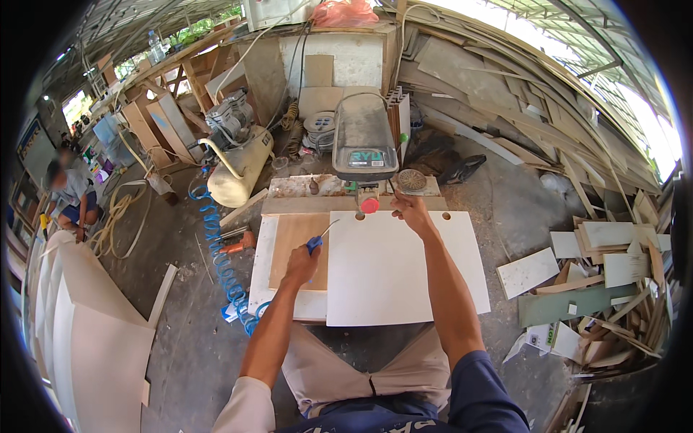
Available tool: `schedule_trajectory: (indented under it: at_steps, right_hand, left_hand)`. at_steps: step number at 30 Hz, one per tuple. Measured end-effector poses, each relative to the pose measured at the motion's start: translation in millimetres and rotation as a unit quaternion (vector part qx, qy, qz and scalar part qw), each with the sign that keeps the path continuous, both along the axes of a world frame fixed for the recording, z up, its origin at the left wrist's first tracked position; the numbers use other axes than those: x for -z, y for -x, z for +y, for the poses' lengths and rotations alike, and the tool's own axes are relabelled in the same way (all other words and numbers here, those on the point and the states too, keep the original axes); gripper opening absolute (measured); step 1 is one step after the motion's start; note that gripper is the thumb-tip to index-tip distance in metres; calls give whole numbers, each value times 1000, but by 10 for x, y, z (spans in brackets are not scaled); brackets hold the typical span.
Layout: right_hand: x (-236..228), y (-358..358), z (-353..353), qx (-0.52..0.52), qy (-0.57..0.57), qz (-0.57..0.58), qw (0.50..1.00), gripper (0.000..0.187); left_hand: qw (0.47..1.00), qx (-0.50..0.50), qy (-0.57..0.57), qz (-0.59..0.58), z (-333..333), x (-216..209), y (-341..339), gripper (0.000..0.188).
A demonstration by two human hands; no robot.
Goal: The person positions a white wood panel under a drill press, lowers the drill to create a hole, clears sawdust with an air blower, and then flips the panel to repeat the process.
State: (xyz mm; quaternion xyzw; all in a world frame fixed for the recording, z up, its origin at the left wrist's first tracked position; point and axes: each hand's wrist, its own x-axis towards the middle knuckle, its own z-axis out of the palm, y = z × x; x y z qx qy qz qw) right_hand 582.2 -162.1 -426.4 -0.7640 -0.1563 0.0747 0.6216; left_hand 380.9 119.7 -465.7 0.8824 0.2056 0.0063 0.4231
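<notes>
— Clenched around a blue-handled air blow gun (pixel 315 242), the left hand (pixel 302 264) sits just left of centre, its thin metal nozzle angled up and right toward the near edge of the white panel (pixel 393 270). The right hand (pixel 410 209) is stretched to the panel's far edge; it touches the board or the machine table there, but I cannot tell whether its fingers are closed on anything.

— Where does the panel lie?

— Flat at the centre of the frame, on the table of a drill press (pixel 363 148), overlapping a brown plywood sheet (pixel 297 249) to its left. Two round holes show along its far edge, one just left of the right hand and one right of it.

— So which step is this?

— My guess: blowing dust off after boring. The next move calls for aiming the nozzle at a hole while the right hand steadies the board.

— Any labels or signs?

— A greenish rectangular plate sits on the front of the drill press head, above a red knob (pixel 369 205). At lower right, among the offcuts (pixel 613 281), lies a white printed card with green and dark markings (pixel 543 335). At the left edge hangs a dark-framed sign (pixel 29 137), too blurred to describe.
</notes>
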Motion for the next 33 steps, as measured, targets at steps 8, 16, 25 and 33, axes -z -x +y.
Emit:
schedule_trajectory:
  at_steps: [8, 16, 25, 33]
  right_hand:
    - [19, -73, -19, -5, 39, -8, 999, 54]
    - [-1, -43, -52, -9, 40, 5, 999, 53]
    - [-25, -49, -43, -23, 42, 12, 999, 55]
    - [29, -101, -20, -11, 16, -16, 1000, 56]
  left_hand:
    - [998, -14, -61, -10, -281, 131, -303, 52]
    - [997, -18, 67, 38, -403, 217, -331, 51]
    - [997, -53, 55, 29, -421, 356, -462, 53]
    - [998, -10, 60, 4, -220, 350, -108, 53]
